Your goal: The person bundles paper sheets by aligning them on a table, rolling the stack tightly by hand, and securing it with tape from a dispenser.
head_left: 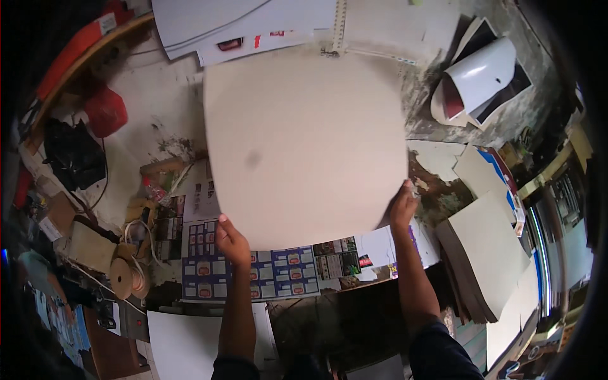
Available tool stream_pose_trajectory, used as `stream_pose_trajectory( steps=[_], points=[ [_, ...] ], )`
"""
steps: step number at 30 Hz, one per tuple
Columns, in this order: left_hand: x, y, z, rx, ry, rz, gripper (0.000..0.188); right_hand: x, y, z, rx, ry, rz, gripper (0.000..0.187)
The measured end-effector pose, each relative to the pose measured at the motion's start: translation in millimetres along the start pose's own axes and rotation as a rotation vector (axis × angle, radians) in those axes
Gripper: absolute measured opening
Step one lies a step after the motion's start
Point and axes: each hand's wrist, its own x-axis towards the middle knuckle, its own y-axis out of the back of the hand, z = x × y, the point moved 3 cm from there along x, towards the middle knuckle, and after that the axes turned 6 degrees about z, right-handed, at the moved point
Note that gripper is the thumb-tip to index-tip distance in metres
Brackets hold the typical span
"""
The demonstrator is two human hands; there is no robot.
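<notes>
Closest to me are two dark sleeves (443, 353), one on each arm. At lower left there's at least one white sheet (183, 339), can't swear it's only one.

Then two bare hands, both on one big cream board (310, 145). The left hand (234, 246) has the lower left corner, thumb up at the edge. The right hand (403, 208) is on the right edge, a bit higher up. Looks like both are pinching the board by its edges, though most of the fingers are tucked out of sight. The board sits square in the middle, between the hands, and covers part of the printed sheets (212, 269) on the table; too overlapped to count those.

Off to the right is one stack of boards (487, 247), top one pale, too tight to count. On the left, one spool (121, 278) with pale cord near it. Further back on that side: one black bag (75, 155) and one red thing (106, 112), no idea what.

Farthest off, upper right, one curled glossy sheet (487, 76), plus a few big white papers (253, 19) along the top.
</notes>
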Motion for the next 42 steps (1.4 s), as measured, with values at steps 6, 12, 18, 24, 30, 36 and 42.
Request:
stream_pose_trajectory(
  steps=[6,12,18,24,30,36,42],
  points=[
    [-18.3,-49.6,-139.9,0.852,0.22,-0.318,0.061,0.7,-29.2,133.4,-1.077,-0.294,-0.529,0.079],
    [4.3,-48.6,-138.8,0.883,0.305,-0.425,0.061,-4.8,-44.7,143.9,-1.008,-0.351,-0.605,0.078],
    [24.0,-7.3,-120.2,0.834,-0.199,-0.449,0.094,11.8,-32.3,125.1,-0.764,0.041,-0.577,0.069],
    [-28.6,24.6,-95.2,0.574,-0.28,-0.844,0.104,-47.9,48.6,74.8,-0.762,0.395,-0.842,0.087],
    [-26.6,29.3,-126.5,0.56,-0.395,-0.737,0.086,-40.9,34.0,89.0,-0.762,0.528,-0.859,0.057],
    [-47.2,22.6,-100.1,0.627,-0.467,-0.744,0.072,-60.0,48.1,99.3,-0.757,0.692,-0.82,0.045],
    [-55.9,22.2,-96.8,0.613,-0.52,-0.69,0.076,-66.9,51.8,107.2,-0.901,0.491,-0.697,0.063]
  ],
)
